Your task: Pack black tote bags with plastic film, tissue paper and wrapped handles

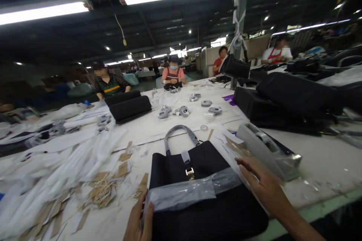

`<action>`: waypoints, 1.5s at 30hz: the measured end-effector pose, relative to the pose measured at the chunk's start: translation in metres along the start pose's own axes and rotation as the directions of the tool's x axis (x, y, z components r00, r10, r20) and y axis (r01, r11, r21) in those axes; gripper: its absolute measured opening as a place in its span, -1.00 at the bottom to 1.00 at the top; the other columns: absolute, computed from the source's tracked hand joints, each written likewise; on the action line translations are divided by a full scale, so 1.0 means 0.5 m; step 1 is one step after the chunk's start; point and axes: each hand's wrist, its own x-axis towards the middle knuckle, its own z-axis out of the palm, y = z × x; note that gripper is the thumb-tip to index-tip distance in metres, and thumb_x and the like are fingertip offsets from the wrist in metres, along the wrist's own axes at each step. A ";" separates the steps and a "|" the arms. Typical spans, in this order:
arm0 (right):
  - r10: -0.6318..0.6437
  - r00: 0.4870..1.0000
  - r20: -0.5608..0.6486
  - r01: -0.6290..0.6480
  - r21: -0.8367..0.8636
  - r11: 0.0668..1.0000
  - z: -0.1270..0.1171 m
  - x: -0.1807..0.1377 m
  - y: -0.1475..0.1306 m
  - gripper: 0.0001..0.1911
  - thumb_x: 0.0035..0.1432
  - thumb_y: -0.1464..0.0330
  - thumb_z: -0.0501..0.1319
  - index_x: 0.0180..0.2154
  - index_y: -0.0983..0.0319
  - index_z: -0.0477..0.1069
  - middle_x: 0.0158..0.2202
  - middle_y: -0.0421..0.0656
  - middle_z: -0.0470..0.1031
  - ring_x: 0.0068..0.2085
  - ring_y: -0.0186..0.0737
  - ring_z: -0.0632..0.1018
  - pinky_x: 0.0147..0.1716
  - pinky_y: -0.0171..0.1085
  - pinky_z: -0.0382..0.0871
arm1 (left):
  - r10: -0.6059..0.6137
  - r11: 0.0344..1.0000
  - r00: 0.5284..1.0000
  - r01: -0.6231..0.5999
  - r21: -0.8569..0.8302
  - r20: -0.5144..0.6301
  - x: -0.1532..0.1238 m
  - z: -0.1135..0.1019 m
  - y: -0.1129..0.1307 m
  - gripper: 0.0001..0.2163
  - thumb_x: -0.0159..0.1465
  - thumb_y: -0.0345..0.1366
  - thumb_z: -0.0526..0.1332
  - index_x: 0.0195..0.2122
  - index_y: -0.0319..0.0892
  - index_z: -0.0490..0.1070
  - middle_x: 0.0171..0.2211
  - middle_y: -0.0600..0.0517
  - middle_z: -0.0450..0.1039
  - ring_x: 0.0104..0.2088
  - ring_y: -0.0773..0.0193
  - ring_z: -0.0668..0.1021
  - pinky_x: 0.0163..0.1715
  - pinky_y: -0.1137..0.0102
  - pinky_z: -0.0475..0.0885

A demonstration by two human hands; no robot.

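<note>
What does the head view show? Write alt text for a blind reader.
A left hand touches a black handbag, a translucent strip across its front; the right hand is at its right edge. Brown tags and a tape dispenser lie on the white table, co-workers beyond.

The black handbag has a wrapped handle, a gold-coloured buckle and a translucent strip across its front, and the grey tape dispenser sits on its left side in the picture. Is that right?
Not quite: the head view shows the grey tape dispenser to the right of the black handbag. The wrapped handle, gold-coloured buckle and translucent strip are as stated.
</note>
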 end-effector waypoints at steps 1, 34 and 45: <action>-0.013 1.000 0.010 0.013 -0.005 1.000 -0.003 0.016 -0.013 -0.50 0.25 0.03 0.06 0.05 0.16 0.48 0.09 -0.07 0.52 0.15 0.04 0.48 0.18 -0.01 0.32 | -0.025 1.000 0.999 0.024 0.009 0.039 0.009 -0.008 0.012 -0.53 0.36 -0.02 0.03 0.20 -0.12 0.33 0.24 -0.04 0.32 0.27 0.06 0.33 0.28 0.16 0.23; 0.103 0.683 0.723 -0.186 0.036 0.982 -0.014 0.198 -0.030 -0.61 0.12 0.03 0.19 -0.46 0.19 0.20 -0.54 -0.26 0.32 -0.49 -0.27 0.50 -0.49 -0.34 0.37 | 0.645 0.693 0.482 -0.697 -0.187 0.593 0.246 0.267 0.344 -0.71 0.42 -0.26 0.07 0.12 -0.06 0.41 0.10 -0.02 0.47 0.12 0.15 0.48 0.16 0.18 0.39; 0.051 0.688 0.724 -0.012 -0.058 0.998 0.007 0.207 -0.021 -0.73 0.15 0.26 0.12 -0.54 0.20 0.18 -0.61 -0.29 0.22 -0.53 -0.35 0.26 -0.51 -0.32 0.02 | 0.684 0.667 0.364 -0.663 -0.340 0.632 0.281 0.423 0.343 -0.69 0.45 -0.20 0.02 0.05 -0.13 0.47 -0.14 -0.04 0.59 -0.14 0.20 0.58 -0.11 0.33 0.44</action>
